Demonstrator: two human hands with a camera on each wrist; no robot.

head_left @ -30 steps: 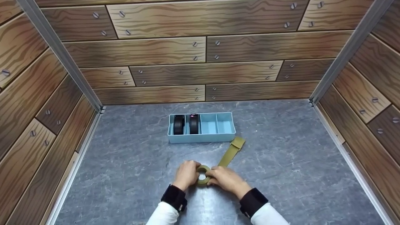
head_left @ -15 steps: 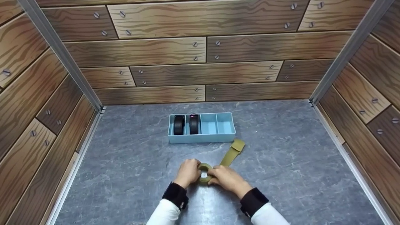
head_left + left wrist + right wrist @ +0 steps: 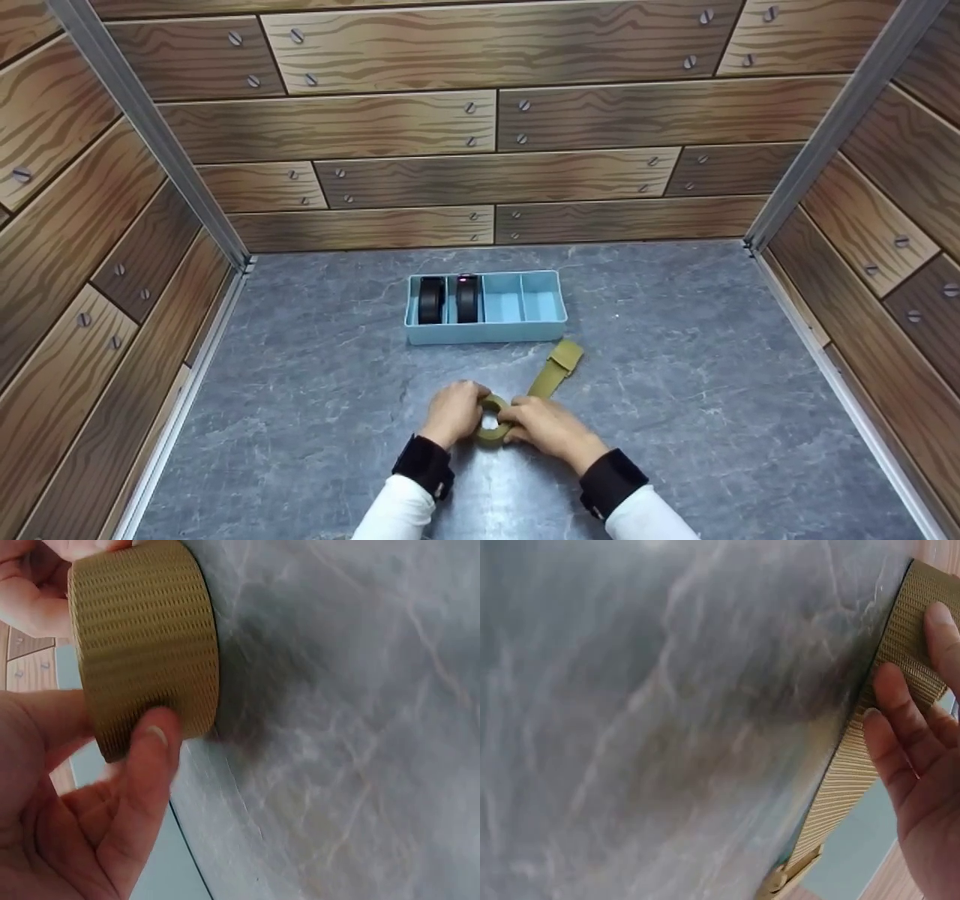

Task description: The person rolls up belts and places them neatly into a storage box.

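Note:
An olive woven webbing belt [image 3: 549, 381] is partly wound into a ring-shaped coil standing on edge on the table. Its loose tail runs away from the coil to a flat buckle [image 3: 565, 355] near the box's front right corner. At the coil's left side, my left hand [image 3: 452, 412] pinches it; in the left wrist view the thumb presses the outer layer of the belt [image 3: 146, 630]. My right hand [image 3: 553, 429] grips the coil's right side where the tail leaves it. In the right wrist view, fingertips hold the ribbed belt [image 3: 844, 780]. The coil's inner end is hidden.
A light blue box [image 3: 486, 334] with divided compartments stands beyond the hands. Two black rolls, a left one [image 3: 430, 301] and a right one [image 3: 466, 301], stand in its two left compartments. Wood-patterned walls [image 3: 405, 176] enclose the grey marbled table [image 3: 300, 390].
The belt's buckle end has drawn slightly toward my hands, and the loose tail looks shorter. Both hands stay at the coil with small shifts. The box and black rolls stay put.

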